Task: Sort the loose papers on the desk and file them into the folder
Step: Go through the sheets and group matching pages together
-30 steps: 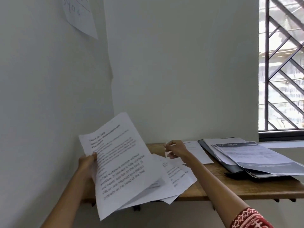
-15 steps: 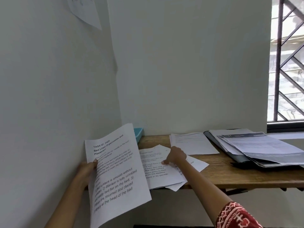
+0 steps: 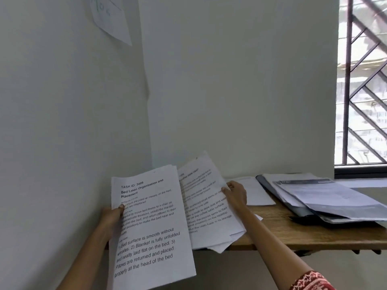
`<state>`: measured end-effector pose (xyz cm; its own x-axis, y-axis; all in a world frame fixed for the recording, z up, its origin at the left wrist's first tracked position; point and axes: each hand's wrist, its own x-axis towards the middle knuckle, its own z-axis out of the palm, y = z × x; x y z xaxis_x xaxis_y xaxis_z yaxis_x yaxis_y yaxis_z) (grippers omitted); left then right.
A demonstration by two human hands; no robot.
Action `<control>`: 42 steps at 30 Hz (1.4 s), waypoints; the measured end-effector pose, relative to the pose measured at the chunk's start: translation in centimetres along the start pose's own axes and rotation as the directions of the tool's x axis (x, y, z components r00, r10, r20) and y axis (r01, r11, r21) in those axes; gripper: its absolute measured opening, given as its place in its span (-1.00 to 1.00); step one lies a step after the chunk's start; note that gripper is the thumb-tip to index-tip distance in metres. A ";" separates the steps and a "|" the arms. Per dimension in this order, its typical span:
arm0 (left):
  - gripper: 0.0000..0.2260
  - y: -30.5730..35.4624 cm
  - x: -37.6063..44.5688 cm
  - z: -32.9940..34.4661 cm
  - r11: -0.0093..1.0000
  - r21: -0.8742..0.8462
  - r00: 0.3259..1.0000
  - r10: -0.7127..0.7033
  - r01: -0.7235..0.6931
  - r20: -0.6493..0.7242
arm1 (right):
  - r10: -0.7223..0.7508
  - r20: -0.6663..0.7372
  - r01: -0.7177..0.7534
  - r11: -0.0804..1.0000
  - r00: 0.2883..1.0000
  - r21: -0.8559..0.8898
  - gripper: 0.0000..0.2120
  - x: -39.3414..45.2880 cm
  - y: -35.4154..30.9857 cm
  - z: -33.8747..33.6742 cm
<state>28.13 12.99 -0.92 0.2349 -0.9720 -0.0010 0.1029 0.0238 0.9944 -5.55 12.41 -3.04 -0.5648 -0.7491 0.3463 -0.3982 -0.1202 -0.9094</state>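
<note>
Papers (image 3: 150, 222) gripped at left edge, second sheaf (image 3: 206, 204) lifted off desk (image 3: 303, 235)

The printed sheet (image 3: 149, 222) headed "TASK ID: 3409, Bed Linen Organization and Placement" stands nearly upright in front of me, its left edge pinched in my left hand (image 3: 112, 216), more sheet edges showing behind its top. Just to its right a second small stack of printed pages (image 3: 206, 204) tilts up off the wooden desk (image 3: 293, 237), its right edge gripped by my right hand (image 3: 235, 194) — its lower corners fan out over the desk's front edge. One white sheet (image 3: 255, 193) lies flat behind that hand. Farther right, the dark folder (image 3: 303, 210) lies open and flat — several papers (image 3: 335, 199) are piled loosely on it.
</note>
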 end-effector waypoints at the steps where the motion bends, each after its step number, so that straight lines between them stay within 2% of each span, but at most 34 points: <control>1: -0.73 0.2 0.3 0.1 1.000 0.004 1.000 0.026 -0.026 -0.005 | -0.037 -0.035 0.040 0.997 0.999 0.066 -0.97 0.3 -0.2 -0.5; 8: -0.83 2.8 0.0 2.8 0.986 -0.010 0.985 0.168 -0.168 0.034 | -0.117 -0.154 0.160 0.938 0.981 0.308 -0.92 1.4 -1.4 -3.1; 19: -0.86 3.5 1.1 3.9 0.967 0.002 0.967 0.253 -0.254 0.028 | -0.108 -0.110 0.147 0.872 0.988 0.467 -0.89 1.1 -2.0 -4.0; 22: -0.88 3.6 0.9 4.3 0.959 -0.031 0.959 0.283 -0.282 0.022 | -0.131 0.003 0.113 0.864 0.991 0.490 -0.94 0.7 -2.6 -3.8; 25: -0.84 3.4 1.5 4.6 0.963 -0.111 0.968 0.249 -0.245 0.023 | -0.168 0.143 0.088 0.891 0.975 0.445 -0.97 0.2 -3.6 -2.6; 27: -0.84 3.2 1.9 4.7 0.967 -0.104 0.971 0.237 -0.234 0.021 | -0.199 0.207 0.105 0.913 0.958 0.395 -0.94 -0.5 -4.6 -1.4; 29: -0.86 3.0 2.1 5.0 0.975 -0.064 0.976 0.215 -0.213 0.029 | -0.204 0.294 0.097 0.935 0.934 0.340 -0.87 -1.4 -5.6 -0.2; 31: -0.81 3.0 1.9 5.4 0.979 -0.035 0.979 0.203 -0.203 0.024 | -0.168 0.399 0.029 0.943 0.902 0.331 -0.77 -2.5 -7.1 0.4; 33: -0.77 3.9 1.4 6.1 0.970 -0.016 0.970 0.244 -0.244 0.000 | -0.194 0.477 0.023 0.940 0.857 0.341 -0.67 -2.7 -8.3 0.6; 35: -0.76 5.7 0.8 7.0 0.937 -0.004 0.937 0.348 -0.348 -0.039 | -0.246 0.490 0.054 0.926 0.837 0.373 -0.66 -2.1 -9.5 0.2; 37: -0.77 8.2 -0.1 8.2 0.876 -0.016 0.875 0.481 -0.483 -0.060 | -0.320 0.428 0.144 0.907 0.845 0.395 -0.72 -1.0 -10.4 -0.3; 40: -0.81 11.7 -1.5 10.4 0.748 -0.081 0.751 0.661 -0.659 -0.002 | -0.386 0.270 0.297 0.901 0.882 0.317 -0.76 0.7 -11.6 -1.2; 42: -0.86 13.3 -2.2 11.6 0.678 -0.090 0.678 0.734 -0.729 0.035 | -0.387 0.235 0.313 0.902 0.892 0.297 -0.77 1.5 -11.9 -1.6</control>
<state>17.81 12.77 13.53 0.2007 -0.6498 0.7331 -0.0143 0.7463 0.6655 -2.82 13.82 8.69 -0.1795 -0.7749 0.6060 -0.3215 -0.5360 -0.7806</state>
